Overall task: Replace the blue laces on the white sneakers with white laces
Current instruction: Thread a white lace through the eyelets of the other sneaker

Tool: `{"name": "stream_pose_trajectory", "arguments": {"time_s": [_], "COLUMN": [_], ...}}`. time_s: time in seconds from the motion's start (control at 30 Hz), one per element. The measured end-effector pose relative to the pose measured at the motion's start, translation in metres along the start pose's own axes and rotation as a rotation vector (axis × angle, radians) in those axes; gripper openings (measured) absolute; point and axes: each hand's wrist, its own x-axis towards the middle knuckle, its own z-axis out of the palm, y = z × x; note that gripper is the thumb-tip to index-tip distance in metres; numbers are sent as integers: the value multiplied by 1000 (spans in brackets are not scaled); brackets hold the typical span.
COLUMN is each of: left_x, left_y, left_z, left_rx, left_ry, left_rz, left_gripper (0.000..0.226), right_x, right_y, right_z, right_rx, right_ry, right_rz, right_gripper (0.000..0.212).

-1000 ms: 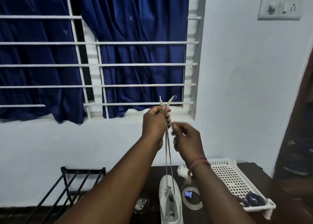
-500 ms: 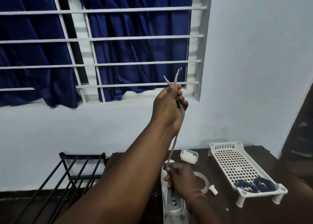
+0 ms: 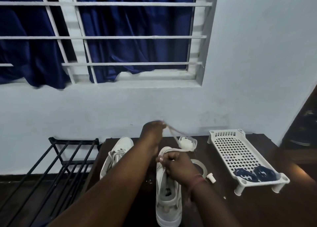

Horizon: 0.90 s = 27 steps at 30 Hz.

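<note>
Two white sneakers stand on a dark table [image 3: 240,209]. On the nearer sneaker [image 3: 169,197], my right hand [image 3: 176,166] grips the tongue area. My left hand [image 3: 152,129], raised above the toe, pinches the ends of the white lace [image 3: 175,135], which hangs slack down to the shoe. The other sneaker [image 3: 118,153], laced in white, lies to the left, partly hidden by my left forearm. The blue laces [image 3: 255,172] lie bundled at the near end of a white perforated tray [image 3: 231,151] on the right.
A small clear box [image 3: 187,143] with white contents, a clear tape ring [image 3: 201,166] and a small white cap [image 3: 211,178] lie beside the nearer sneaker. A black metal rack [image 3: 56,161] stands left of the table. Behind are a white wall and a barred window with blue curtains.
My left hand has come down from high near the window to just above the shoe, slackening the lace. My right hand went down to the sneaker. The camera tilted downward.
</note>
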Motion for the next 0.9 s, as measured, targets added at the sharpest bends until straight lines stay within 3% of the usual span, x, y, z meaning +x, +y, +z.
{"name": "stream_pose_trajectory", "arguments": {"time_s": [0.1, 0.17, 0.23, 0.37, 0.57, 0.8, 0.9], "left_x": [-9, -29, -47, -61, -66, -59, -56], "left_y": [-39, -56, -70, -94, -101, -103, -108], "left_z": [-33, -46, -52, -60, -47, -33, -29], "left_rx": [232, 242, 193, 217, 318, 273, 172], "left_ry": [68, 26, -83, -242, -144, -56, -72], "left_rz": [-121, -244, -305, -129, 123, 100, 15], "left_gripper": [28, 19, 26, 23, 17, 18, 21], "right_x": [3, 4, 5, 5, 7, 8, 14], "right_y": [3, 4, 4, 1, 5, 3, 11], "right_z": [-4, -4, -4, -9, -3, -12, -28], "right_rx": [138, 142, 142, 159, 152, 178, -131], "right_ry": [-7, -13, -23, -45, 20, 88, 271], "right_rz": [87, 104, 109, 81, -9, 30, 30], "right_gripper": [17, 17, 16, 19, 13, 23, 28]}}
